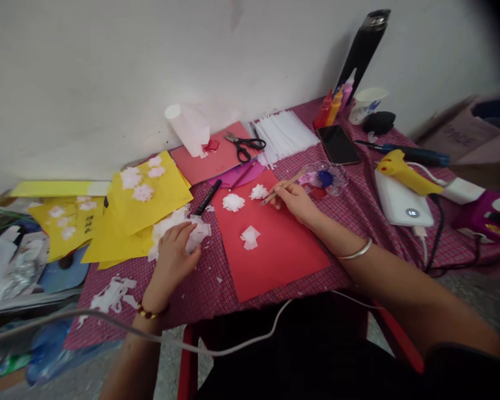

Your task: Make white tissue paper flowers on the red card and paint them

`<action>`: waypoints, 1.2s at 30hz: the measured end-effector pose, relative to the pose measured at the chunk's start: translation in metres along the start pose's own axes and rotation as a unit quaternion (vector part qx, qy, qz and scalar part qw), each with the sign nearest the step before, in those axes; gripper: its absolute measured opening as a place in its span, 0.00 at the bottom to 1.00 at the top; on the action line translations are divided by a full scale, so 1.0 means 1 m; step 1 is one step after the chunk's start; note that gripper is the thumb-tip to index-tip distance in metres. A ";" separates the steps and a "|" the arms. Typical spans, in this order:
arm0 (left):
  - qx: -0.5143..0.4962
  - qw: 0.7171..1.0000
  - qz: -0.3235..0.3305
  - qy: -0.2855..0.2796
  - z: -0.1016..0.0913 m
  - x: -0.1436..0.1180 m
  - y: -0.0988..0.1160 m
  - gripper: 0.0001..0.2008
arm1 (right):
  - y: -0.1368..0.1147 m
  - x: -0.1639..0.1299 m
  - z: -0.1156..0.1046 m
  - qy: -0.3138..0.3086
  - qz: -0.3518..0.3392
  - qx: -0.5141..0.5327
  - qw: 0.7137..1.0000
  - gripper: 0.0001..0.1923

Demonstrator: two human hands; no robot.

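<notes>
right hand [294,199] pinches a paintbrush [284,185] over the red paper sheet [275,244], near the paint palette [327,176] at two o'clock. left hand [175,250] curls onto white tissue scraps [198,232] at nine o'clock. a loaded brush could drip and stain the tissue flowers [234,202].

Right hand [294,201] holds brush [282,187] over red paper [275,244].

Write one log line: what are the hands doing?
left hand: on white tissue pieces | right hand: holds brush over red paper | palette: beside
</notes>
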State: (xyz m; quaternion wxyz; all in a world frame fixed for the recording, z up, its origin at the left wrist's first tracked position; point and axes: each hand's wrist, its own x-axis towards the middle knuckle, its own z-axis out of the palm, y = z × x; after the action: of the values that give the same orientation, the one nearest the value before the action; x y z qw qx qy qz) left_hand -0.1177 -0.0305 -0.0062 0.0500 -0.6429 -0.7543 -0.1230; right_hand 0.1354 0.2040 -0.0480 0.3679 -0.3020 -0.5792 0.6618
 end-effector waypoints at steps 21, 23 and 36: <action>-0.585 0.768 -0.260 0.009 0.015 0.081 0.087 0.08 | -0.028 -0.020 0.016 -0.061 -0.089 0.097 0.989 0.19; -0.567 0.786 -0.245 0.015 0.021 0.087 0.096 0.08 | -0.030 -0.024 0.020 -0.086 -0.102 0.095 0.987 0.19; -0.537 0.813 -0.224 0.026 0.032 0.082 0.098 0.08 | -0.025 -0.025 0.022 -0.087 -0.090 0.072 0.989 0.15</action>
State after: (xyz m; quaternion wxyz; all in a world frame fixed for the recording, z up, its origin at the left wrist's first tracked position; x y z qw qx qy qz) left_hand -0.0324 0.0699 -0.0058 -0.3123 -0.3773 -0.6901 -0.5328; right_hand 0.1344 0.1730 -0.0202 0.3949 -0.1622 -0.5844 0.6901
